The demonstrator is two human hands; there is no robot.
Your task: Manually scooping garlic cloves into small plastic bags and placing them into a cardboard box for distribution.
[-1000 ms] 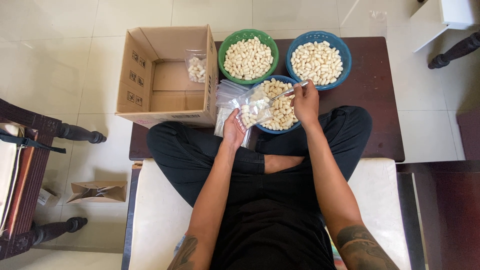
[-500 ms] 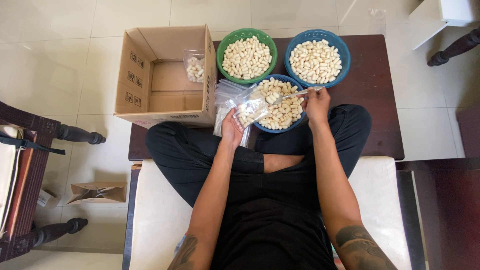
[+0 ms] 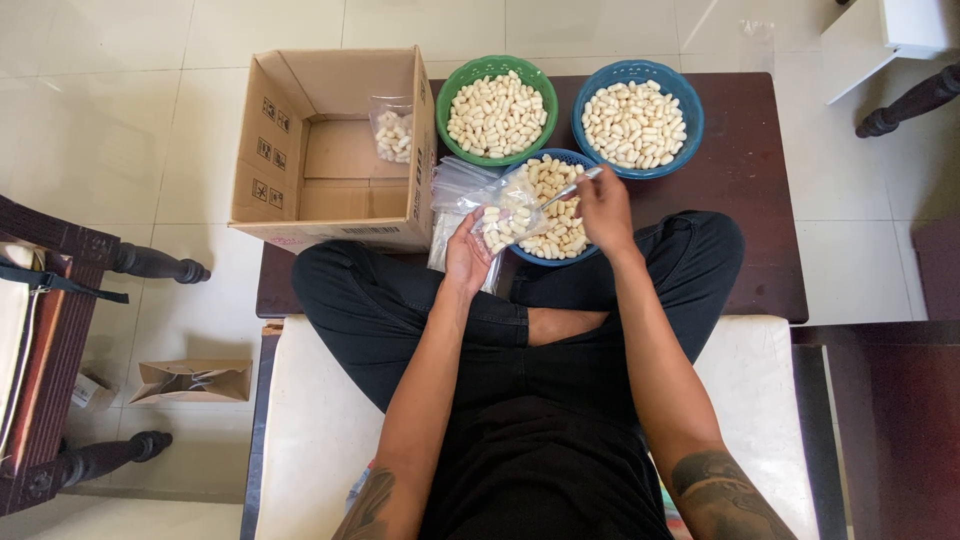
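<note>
Since half a second ago, the right hand point(image 3: 603, 207) is swinging its metal spoon point(image 3: 565, 190) back from the far rim of the near blue basket point(image 3: 590, 250) toward the clear plastic bag point(image 3: 508, 215), the spoon's bowl now reaching the bag's mouth. Its fingers are pinching the thin, shiny handle. The left hand point(image 3: 467, 255) is gripping the crinkly bag from below, fingers curled around the film, holding it just left of that basket and touching its rim. Pale, oblong, smooth pellets are filling the bag's lower part and heaping in the round woven basket. Beyond the basket are sitting a green basket point(image 3: 462, 80) and another blue basket point(image 3: 690, 110), both piled with the same pellets. Left of it an open, matte brown cardboard box point(image 3: 290, 140) is holding one filled bag point(image 3: 393, 130). All are resting on a dark polished wooden table point(image 3: 750, 200).
</note>
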